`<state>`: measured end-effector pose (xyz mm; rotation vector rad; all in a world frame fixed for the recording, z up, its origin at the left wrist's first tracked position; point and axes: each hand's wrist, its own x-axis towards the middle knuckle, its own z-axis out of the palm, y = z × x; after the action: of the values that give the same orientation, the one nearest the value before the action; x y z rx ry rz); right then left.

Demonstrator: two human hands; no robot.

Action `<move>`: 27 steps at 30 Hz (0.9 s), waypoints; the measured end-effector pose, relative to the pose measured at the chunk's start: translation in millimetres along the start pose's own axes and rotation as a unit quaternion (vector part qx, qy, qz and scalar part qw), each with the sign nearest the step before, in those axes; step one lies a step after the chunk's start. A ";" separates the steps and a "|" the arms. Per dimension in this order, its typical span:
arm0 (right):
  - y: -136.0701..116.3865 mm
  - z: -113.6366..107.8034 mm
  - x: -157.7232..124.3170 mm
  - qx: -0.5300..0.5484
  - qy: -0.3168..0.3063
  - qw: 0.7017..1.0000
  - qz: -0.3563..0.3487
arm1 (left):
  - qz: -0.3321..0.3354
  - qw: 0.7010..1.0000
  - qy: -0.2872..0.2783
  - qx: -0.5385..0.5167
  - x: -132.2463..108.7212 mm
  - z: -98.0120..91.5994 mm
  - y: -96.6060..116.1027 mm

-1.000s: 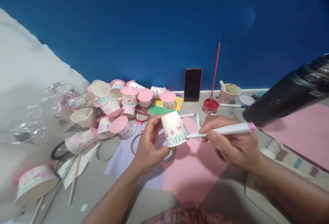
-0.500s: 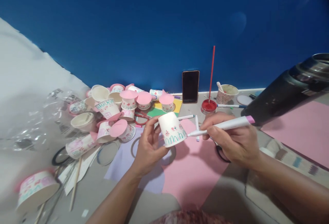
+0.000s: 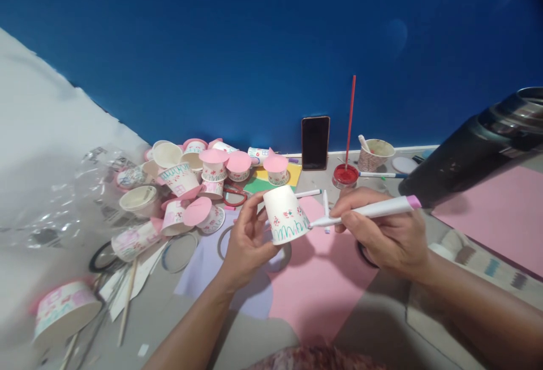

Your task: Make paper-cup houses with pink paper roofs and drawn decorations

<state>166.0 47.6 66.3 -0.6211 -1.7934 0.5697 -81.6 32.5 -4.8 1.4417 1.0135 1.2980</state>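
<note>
My left hand (image 3: 250, 237) is closed round a white paper cup (image 3: 280, 203), held upside down and slightly tilted above the table. Small pink-red flowers and a wavy green line are drawn near its rim. In my right hand (image 3: 384, 231) is a white marker (image 3: 377, 210) with a pink end, gripped like a pen. Its tip is at the right side of the cup, by the drawn flowers; whether it touches I cannot tell. Beneath both hands lie a pink paper sheet (image 3: 314, 296) and a lilac sheet (image 3: 203, 271).
Decorated cups with pink paper tops (image 3: 212, 163) crowd the left, beside clear plastic wrap (image 3: 51, 206). A phone (image 3: 315, 143) leans on the blue wall. Right of it stand a red paint pot (image 3: 345, 176) with a stick, a small cup (image 3: 375, 156) and a dark flask (image 3: 466, 143).
The marker's tip stays close to the cup's right side, with only a slight shift of the marker. Both hands hold nearly the same pose; the view has moved slightly.
</note>
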 end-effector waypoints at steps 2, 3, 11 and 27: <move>-1.4 0.9 0.9 0.011 -0.002 1.000 -0.007 | 0.002 1.000 0.003 -0.019 -0.3 0.0 -0.1; -1.9 1.4 1.2 0.015 -0.002 1.000 -0.007 | 0.000 1.000 0.006 -0.028 -0.4 0.2 0.0; 1.4 1.4 -1.2 0.023 0.002 0.999 0.028 | -0.026 0.998 0.017 -0.063 -0.2 0.1 0.5; -0.8 3.4 -1.7 0.038 0.004 0.999 0.024 | -0.057 0.992 0.027 -0.111 0.8 1.0 -0.4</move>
<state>163.1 45.6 64.7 -0.6141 -1.7443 0.6644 -80.5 33.2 -5.1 1.1698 0.9393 1.3269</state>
